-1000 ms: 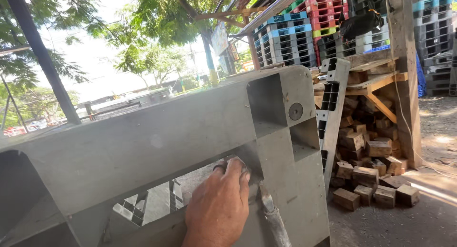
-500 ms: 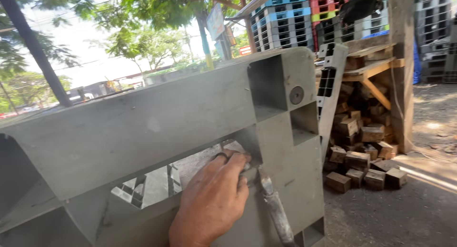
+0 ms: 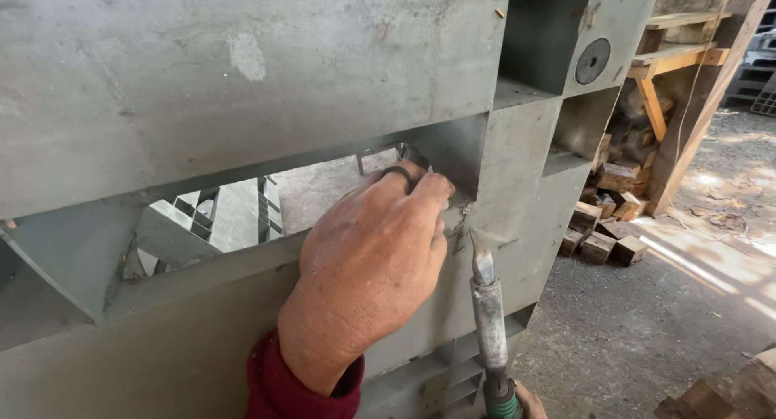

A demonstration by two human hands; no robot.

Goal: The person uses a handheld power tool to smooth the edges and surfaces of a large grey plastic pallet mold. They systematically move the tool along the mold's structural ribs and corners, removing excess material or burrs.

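A large grey plastic pallet (image 3: 242, 88) stands on edge in front of me and fills most of the view. My left hand (image 3: 368, 261), in a red sleeve and with a dark ring on one finger, curls its fingers over the lower edge of a rectangular opening in the pallet. Just right of that hand, a metal iron-like tool (image 3: 487, 314) points upward. Its flat tip sits close to a small crack (image 3: 462, 225) in the pallet's face. Only a sliver of my right hand (image 3: 527, 403) shows at the bottom edge, gripping the tool's green-banded handle.
A heap of short wooden blocks (image 3: 606, 225) lies on the ground at the right under a wooden frame (image 3: 679, 59). Bare concrete ground (image 3: 647, 330) spreads to the right. More wood scraps (image 3: 727, 391) sit at the bottom right corner. Other grey pallet parts show through the opening.
The view has closed in on the pallet, so trees and stacked crates are gone. My left hand keeps its hold on the opening's edge. The tool's tip now stands upright beside it.
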